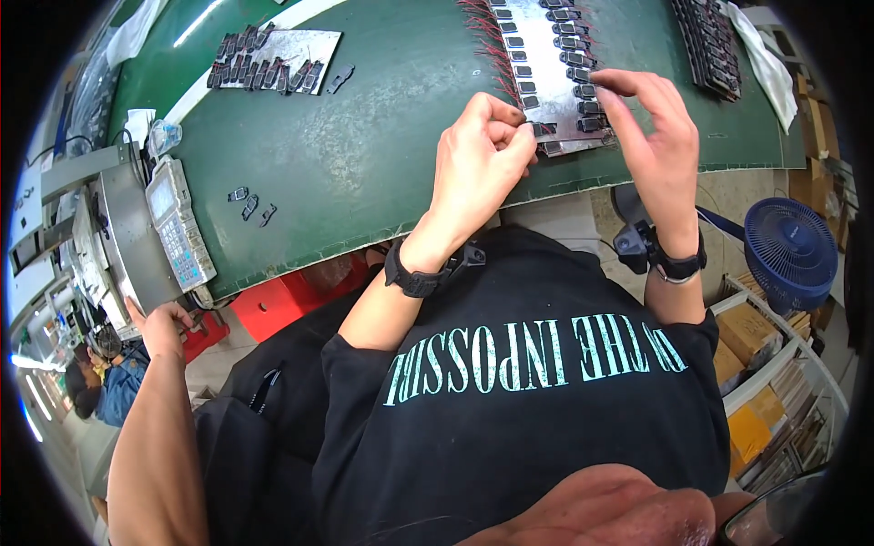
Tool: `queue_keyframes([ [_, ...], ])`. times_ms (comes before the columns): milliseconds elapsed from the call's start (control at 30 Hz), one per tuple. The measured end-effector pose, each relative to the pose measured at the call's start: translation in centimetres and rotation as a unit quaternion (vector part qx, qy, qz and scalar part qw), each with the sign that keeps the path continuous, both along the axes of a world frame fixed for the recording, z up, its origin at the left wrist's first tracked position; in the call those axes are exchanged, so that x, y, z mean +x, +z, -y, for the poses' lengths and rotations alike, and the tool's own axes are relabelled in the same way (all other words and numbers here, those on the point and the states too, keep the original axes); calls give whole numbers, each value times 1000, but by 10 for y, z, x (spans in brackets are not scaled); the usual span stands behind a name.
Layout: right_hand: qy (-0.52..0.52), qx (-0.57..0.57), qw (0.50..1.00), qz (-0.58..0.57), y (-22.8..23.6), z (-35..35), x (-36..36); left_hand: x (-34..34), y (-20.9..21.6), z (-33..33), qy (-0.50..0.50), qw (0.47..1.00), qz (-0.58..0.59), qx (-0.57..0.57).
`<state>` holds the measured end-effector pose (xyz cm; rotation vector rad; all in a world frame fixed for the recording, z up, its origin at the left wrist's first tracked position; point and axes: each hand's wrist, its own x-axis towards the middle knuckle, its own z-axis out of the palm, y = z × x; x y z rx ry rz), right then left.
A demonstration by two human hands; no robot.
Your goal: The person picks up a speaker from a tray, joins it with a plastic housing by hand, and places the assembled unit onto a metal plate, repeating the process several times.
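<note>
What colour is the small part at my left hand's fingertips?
Black; the small part shows best in the head view.

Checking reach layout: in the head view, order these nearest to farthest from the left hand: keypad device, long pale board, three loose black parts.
1. Long pale board: beside the left hand, ahead and right.
2. Three loose black parts: to the hand's left.
3. Keypad device: farther left, past those parts.

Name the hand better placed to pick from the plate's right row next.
Right hand, probably: its fingertips are at that row's black parts; the left hand is by the left edge of the plate.
</note>
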<state>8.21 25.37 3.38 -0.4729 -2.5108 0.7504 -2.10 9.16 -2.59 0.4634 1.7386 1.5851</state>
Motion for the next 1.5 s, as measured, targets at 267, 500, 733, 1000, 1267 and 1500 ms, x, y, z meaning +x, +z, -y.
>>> queue_keyframes([
  [267,112,96,989,26,-26,3,-19,1,-2,2,-8,995,-88,-52],
  [500,148,182,972,29,-27,14,-27,-12,19,55,123,987,-106,-16],
  [733,217,167,956,108,-17,-1,-42,-77,20,120,209,901,-338,-175],
  [1000,236,129,954,134,-7,8,-43,-114,26,130,103,783,-556,-260],
  [1267,203,68,971,109,-12,17,-31,-143,41,120,2,729,-609,-313],
  [1500,157,-252,954,27,11,39,-11,-119,55,180,94,744,-528,-398],
])
